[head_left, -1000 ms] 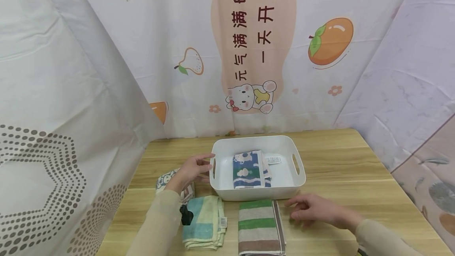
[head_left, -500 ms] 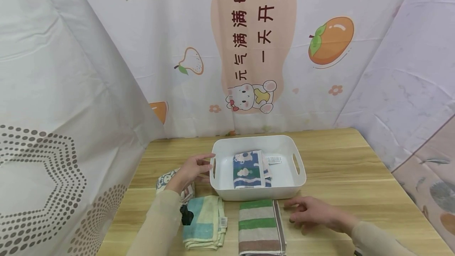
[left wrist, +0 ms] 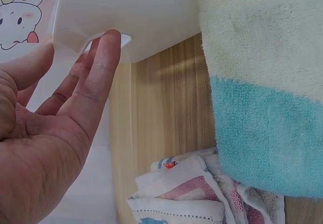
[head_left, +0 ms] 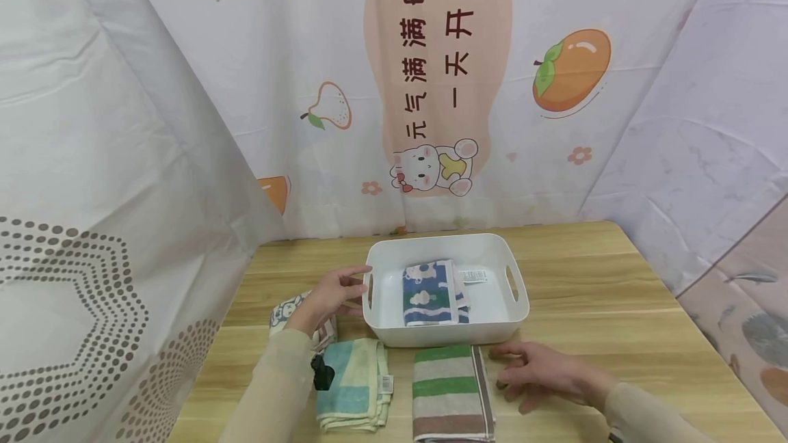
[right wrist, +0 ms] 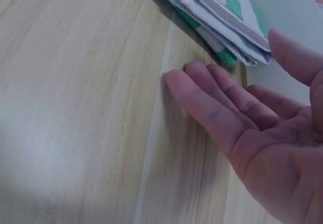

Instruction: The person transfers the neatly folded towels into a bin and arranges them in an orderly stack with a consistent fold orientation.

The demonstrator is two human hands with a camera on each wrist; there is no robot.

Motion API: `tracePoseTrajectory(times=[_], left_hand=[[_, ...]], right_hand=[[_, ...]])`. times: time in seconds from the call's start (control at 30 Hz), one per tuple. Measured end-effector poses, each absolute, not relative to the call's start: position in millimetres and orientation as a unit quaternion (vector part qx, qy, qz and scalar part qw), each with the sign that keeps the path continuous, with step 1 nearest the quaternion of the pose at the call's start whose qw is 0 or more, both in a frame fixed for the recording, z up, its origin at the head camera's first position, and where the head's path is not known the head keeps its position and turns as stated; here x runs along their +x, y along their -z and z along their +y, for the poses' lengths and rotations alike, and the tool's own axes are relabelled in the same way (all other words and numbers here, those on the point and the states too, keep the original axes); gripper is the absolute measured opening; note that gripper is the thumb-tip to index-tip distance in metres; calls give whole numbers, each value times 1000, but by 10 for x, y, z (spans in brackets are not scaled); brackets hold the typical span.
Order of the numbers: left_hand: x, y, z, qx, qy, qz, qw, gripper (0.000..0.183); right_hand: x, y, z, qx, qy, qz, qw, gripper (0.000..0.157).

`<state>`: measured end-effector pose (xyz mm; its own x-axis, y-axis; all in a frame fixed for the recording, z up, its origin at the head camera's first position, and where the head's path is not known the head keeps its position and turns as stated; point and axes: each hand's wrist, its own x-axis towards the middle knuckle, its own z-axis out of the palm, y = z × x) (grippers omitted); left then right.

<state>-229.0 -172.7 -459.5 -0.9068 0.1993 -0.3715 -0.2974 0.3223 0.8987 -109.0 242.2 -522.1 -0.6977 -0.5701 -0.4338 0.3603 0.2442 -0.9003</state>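
Observation:
A white plastic basket [head_left: 443, 338] stands mid-table with a folded blue patterned towel [head_left: 427, 296] inside. At its left end my left hand [head_left: 332, 296] has its fingertips right by the handle slot [left wrist: 126, 40], fingers loosely bent. My right hand [head_left: 544, 373] hovers low over the wood, right of a folded towel with green, white and brown stripes [head_left: 446, 388]; its fingers are relaxed with nothing in them. In the right wrist view, those fingers [right wrist: 207, 105] point toward the striped towel's layered edge [right wrist: 217, 27].
A folded yellow and turquoise towel [head_left: 351, 385] lies front left of the basket. Behind the left wrist sits a bunched patterned towel [left wrist: 186, 191]. A black fitting [head_left: 323, 372] is on the left sleeve. Printed curtains [head_left: 308, 176] surround the wooden table [head_left: 585, 279].
My right hand has shifted slightly left toward the striped towel, with its fingers a little more spread. The left hand, basket and towels stay where they were.

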Motion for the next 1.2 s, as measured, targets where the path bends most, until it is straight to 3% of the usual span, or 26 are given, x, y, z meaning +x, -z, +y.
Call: tracePoseTrajectory(times=[0.5, 0.83, 1.2], left_hand=[[-2285, 4590, -1735, -30, -580, 785, 216, 48], [-2291, 4599, -1732, -31, -578, 785, 220, 47], [-2292, 4607, -1739, -31, -579, 785, 220, 48]], right_hand=[[-1068, 5230, 2302, -50, 621, 673, 398, 67], [-1105, 5236, 2205, -58, 626, 663, 405, 48], [-1144, 5243, 2149, -50, 618, 668, 412, 43]])
